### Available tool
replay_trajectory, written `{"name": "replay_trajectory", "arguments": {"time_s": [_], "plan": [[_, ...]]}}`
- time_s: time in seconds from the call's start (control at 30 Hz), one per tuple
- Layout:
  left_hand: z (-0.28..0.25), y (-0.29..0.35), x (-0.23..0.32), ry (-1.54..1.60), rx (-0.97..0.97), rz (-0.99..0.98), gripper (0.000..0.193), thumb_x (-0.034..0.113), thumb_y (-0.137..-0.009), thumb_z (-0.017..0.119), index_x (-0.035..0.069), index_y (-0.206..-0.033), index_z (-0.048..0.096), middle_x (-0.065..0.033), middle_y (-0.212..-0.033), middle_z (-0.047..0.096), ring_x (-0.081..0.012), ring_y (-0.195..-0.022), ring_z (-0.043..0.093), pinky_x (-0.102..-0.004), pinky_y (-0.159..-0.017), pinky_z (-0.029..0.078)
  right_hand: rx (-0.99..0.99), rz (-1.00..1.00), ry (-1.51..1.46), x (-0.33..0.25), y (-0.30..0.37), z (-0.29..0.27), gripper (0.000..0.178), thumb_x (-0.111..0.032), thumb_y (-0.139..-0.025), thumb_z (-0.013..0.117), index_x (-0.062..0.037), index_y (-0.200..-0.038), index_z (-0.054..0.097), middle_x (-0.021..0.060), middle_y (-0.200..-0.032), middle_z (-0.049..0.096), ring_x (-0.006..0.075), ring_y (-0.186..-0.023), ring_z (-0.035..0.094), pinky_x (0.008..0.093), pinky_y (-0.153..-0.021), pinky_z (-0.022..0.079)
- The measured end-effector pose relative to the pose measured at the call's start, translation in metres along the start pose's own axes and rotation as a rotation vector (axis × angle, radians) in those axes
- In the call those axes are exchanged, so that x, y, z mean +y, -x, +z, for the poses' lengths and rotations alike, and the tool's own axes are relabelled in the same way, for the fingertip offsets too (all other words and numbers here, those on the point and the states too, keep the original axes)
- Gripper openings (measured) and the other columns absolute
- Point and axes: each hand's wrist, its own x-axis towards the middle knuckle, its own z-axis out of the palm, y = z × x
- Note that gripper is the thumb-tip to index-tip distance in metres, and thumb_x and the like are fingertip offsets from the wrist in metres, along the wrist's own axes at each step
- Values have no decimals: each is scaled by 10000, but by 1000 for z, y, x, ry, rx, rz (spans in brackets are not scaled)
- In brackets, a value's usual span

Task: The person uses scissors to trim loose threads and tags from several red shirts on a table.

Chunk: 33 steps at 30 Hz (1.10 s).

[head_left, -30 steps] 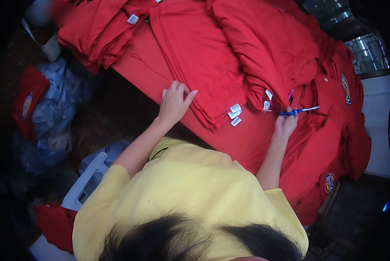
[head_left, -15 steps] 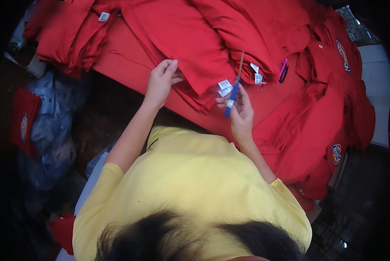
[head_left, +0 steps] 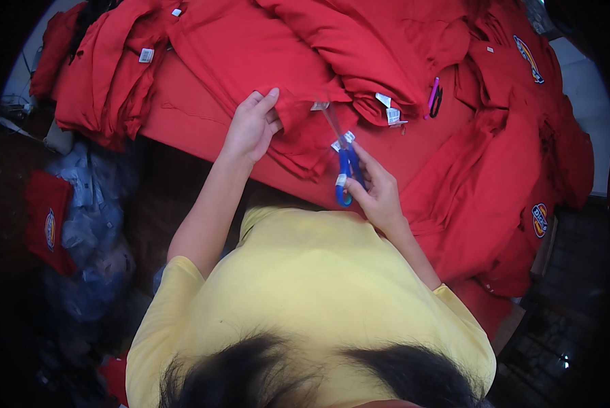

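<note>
My left hand (head_left: 252, 129) is closed on the near edge of a red shirt (head_left: 257, 51), lifting a bit of the cloth; the exact grip is partly hidden. In my right hand (head_left: 380, 192) is a pair of blue-handled scissors (head_left: 344, 163), its blades pointing away from me toward the lifted cloth. A small white tag (head_left: 320, 106) lies by the blade tips. Close to the scissors' pivot is another white label (head_left: 344, 141) with printing, on the shirt's lower layer.
More red shirts lie in heaps, at the left (head_left: 108, 75) and right (head_left: 482, 177) of the red-covered table (head_left: 182, 115). A pink pen (head_left: 433, 95) and a small black tool (head_left: 437, 103) rest on it. Below left are clear plastic bags (head_left: 91, 224) and a red piece with a badge (head_left: 48, 221).
The scissors have come left and nearer the cloth, their handles now spread apart. A shirt edge now shows lifted beside my left hand. The whole view has shifted slightly.
</note>
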Motion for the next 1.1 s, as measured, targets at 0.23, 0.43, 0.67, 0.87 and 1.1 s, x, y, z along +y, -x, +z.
{"name": "replay_trajectory", "arguments": {"time_s": [0.23, 0.43, 0.67, 0.87, 1.1], "plan": [[4, 10, 7, -83, -135, 60, 239, -27, -875, 501, 3, -1107, 545, -81, -1058, 615, -173, -941, 612, -313, -832, 499, -27, -101, 223, -2, -6, 11, 594, -140, -836, 651, -22, -1362, 401, 101, -912, 561, 158, -694, 554, 284, -625, 459], [15, 16, 5, -92, -52, 95, 228, -37, -870, 505, -1, -1087, 565, -73, -1009, 632, -150, -903, 628, -275, -771, 537, -11, -127, 215, 1, -5, 15, 583, -128, -859, 625, -24, -1377, 379, 110, -902, 552, 175, -694, 552, 287, -618, 456], [20, 22, 1, -121, -55, 81, 206, -18, -878, 509, 15, -1066, 588, -53, -995, 633, -125, -890, 615, -251, -749, 511, -29, -164, 203, 2, -8, 15, 609, -123, -860, 621, -27, -1395, 347, 120, -896, 546, 192, -724, 559, 299, -641, 458], [26, 25, 2, -173, -32, 105, 215, -7, -881, 526, 12, -1083, 596, -53, -982, 637, -119, -887, 614, -250, -748, 512, -78, -77, 96, 1, -8, 12, 573, -136, -886, 582, -28, -1396, 345, 148, -915, 552, 257, -800, 572, 323, -730, 451], [25, 22, -1, -197, -43, 91, 229, 2, -874, 554, 1, -1100, 592, -56, -975, 640, -118, -868, 622, -248, -736, 518, -75, -75, 58, 3, -11, 11, 543, -115, -896, 549, -41, -1397, 356, 150, -914, 557, 249, -801, 574, 320, -745, 447]]}}
